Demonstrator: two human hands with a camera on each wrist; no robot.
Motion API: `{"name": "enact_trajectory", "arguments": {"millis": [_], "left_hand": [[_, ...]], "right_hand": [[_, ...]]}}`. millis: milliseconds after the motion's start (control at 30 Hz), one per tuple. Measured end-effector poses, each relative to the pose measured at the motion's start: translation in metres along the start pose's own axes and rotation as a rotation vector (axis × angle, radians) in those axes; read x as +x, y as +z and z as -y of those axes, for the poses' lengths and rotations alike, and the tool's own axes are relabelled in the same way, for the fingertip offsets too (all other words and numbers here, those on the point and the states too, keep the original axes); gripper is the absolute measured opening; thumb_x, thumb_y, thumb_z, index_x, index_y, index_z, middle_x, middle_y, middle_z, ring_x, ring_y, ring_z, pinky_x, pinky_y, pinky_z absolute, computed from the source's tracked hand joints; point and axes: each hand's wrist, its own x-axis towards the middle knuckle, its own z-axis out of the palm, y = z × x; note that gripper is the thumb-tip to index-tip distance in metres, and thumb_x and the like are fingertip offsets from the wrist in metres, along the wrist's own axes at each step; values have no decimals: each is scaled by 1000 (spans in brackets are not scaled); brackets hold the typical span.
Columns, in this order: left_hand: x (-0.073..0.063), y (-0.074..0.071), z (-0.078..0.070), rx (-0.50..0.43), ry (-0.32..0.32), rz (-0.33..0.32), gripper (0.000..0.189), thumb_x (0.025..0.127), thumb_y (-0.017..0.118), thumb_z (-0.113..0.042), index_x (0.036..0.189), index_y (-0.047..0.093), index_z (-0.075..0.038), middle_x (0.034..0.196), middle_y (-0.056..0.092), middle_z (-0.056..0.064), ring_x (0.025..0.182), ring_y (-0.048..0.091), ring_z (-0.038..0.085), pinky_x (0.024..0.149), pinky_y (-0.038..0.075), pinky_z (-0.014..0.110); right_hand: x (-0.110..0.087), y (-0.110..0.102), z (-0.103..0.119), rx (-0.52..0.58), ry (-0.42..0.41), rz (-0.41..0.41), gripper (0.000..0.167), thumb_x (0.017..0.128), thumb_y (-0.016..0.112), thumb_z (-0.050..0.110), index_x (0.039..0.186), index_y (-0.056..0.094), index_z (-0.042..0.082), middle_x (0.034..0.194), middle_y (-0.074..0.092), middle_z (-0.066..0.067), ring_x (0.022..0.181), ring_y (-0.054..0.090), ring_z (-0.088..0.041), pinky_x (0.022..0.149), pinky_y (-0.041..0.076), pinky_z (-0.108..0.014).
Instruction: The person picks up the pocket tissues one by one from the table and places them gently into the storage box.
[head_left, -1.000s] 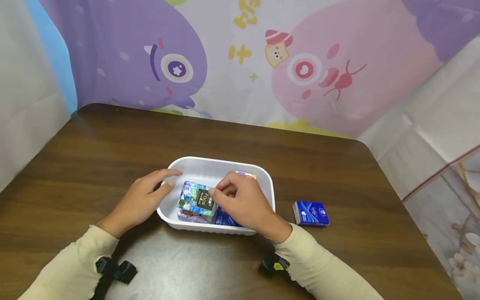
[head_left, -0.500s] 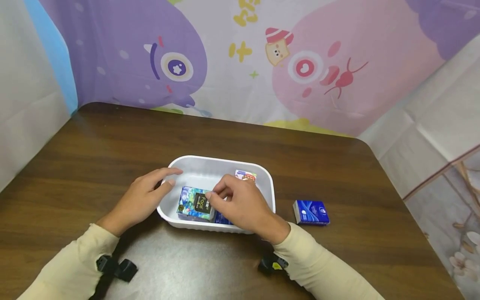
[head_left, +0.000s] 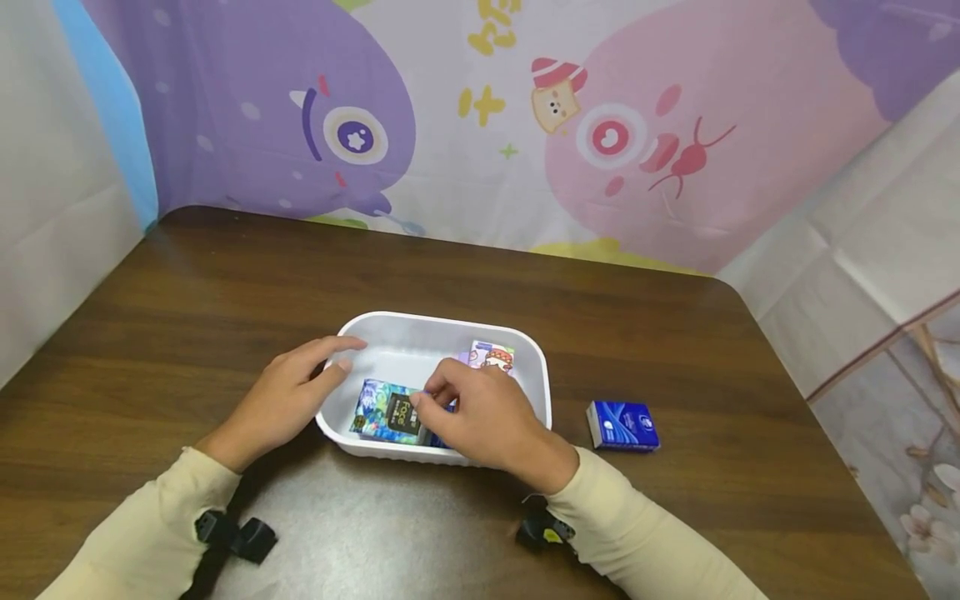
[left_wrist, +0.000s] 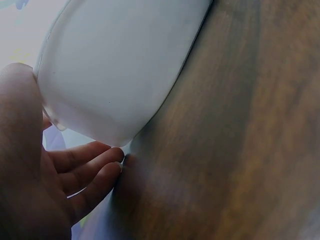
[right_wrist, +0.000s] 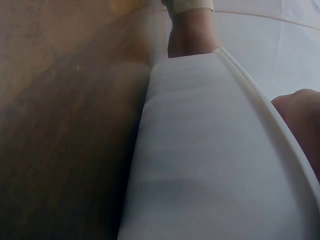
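Observation:
A white plastic basket (head_left: pixel 390 340) stands on the table, holding several small tissue packs. My left hand (head_left: pixel 281 400) holds its left end, thumb and index finger over the rim; in the left wrist view the other fingers (left_wrist: pixel 95 172) lie along the outside. With thumb and fingertips, my right hand (head_left: pixel 491 417) pinches the right edge of a blue-green patterned tissue pack (head_left: pixel 381 412) low in the basket's front left. A cartoon-printed pack (head_left: pixel 491 354) sits at the back right. Part of a blue pack (head_left: pixel 441 440) shows beside the patterned one; my right hand hides the rest.
Right of the basket lies another blue tissue pack (head_left: pixel 624 427) on the brown wooden table (head_left: pixel 637 333). A printed curtain (head_left: pixel 465 192) hangs behind the table, with pale cloth (head_left: pixel 847 217) at the right side. The right wrist view mostly shows the basket's outer wall (right_wrist: pixel 200 150).
My right hand has lowered the patterned pack and shifted it slightly left and toward me, uncovering more of the cartoon pack. The left hand has stayed at the basket's left end.

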Motion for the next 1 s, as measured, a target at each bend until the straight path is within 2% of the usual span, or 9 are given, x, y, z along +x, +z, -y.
{"name": "enact_trajectory", "arguments": {"millis": [333, 600, 867, 1000], "left_hand": [[-1, 1, 0, 6, -20, 11, 33, 106, 51, -29, 133, 64, -16, 138, 59, 10, 131, 50, 33, 106, 36, 58], [2, 1, 2, 15, 6, -9, 32, 106, 52, -28, 133, 64, -16, 137, 60, 8, 131, 51, 32, 106, 37, 56], [2, 2, 3, 19, 3, -5, 33, 106, 51, -30, 133, 63, -16, 138, 60, 8, 132, 50, 32, 106, 37, 56], [2, 3, 5, 23, -2, -4, 33, 106, 51, -30, 133, 63, -16, 138, 60, 7, 132, 50, 32, 106, 37, 56]], "right_hand": [[-1, 2, 2, -58, 19, -7, 11, 92, 67, 30, 89, 70, 20, 76, 71, 14, 66, 59, 0, 57, 44, -24], [-1, 0, 1, -58, 15, -34, 13, 94, 63, 29, 88, 69, 20, 68, 65, 19, 59, 54, 2, 52, 43, -24], [-3, 0, 0, -80, -44, -76, 12, 93, 64, 28, 85, 69, 21, 64, 56, 20, 55, 48, 1, 51, 40, -23], [-3, 0, -1, -24, -115, -80, 10, 92, 65, 23, 85, 70, 19, 65, 56, 16, 57, 48, 1, 52, 40, -21]]}}
